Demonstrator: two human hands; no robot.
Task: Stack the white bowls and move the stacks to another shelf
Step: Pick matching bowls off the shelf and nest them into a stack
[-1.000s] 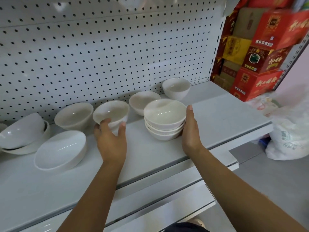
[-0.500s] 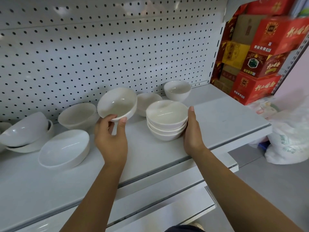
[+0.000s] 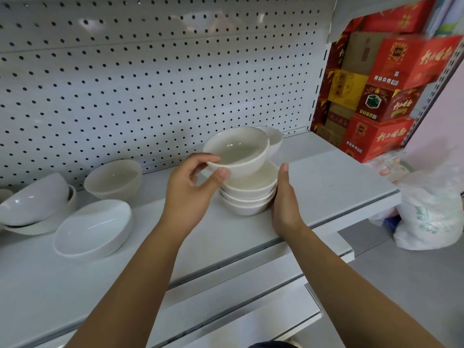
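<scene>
Head camera looks down on a grey shelf (image 3: 326,177) backed by a white pegboard panel (image 3: 150,84). Near the middle of the shelf stands a stack of white bowls (image 3: 248,197), three nested, upright. The left hand (image 3: 188,194) holds another white bowl (image 3: 237,150) in the air just above the stack, slightly to the stack's left and tilted a little; its fingers (image 3: 200,159) are clamped on the near rim, thumb under the outside wall and the others curled over the edge. This held bowl overlaps the top of the stack in the view, and whether it touches the top bowl cannot be told. The right hand (image 3: 285,199) rests flat against the right side of the stack, fingers together and straight, pressing the wall without closing around it.

Behind the stack, close to the pegboard, one more small bowl (image 3: 275,138) peeks out from behind the held one. Left of the stack, well apart, a deeper bowl (image 3: 113,178) sits upright near the pegboard. In front of that lies a wide shallow bowl (image 3: 94,228), and farther left a tilted bowl (image 3: 35,198) leans inside another dish (image 3: 32,226). Right of the stack, past the shelf end, red cartons (image 3: 384,101) are piled up, with a white plastic bag (image 3: 431,209) on the floor below them.
</scene>
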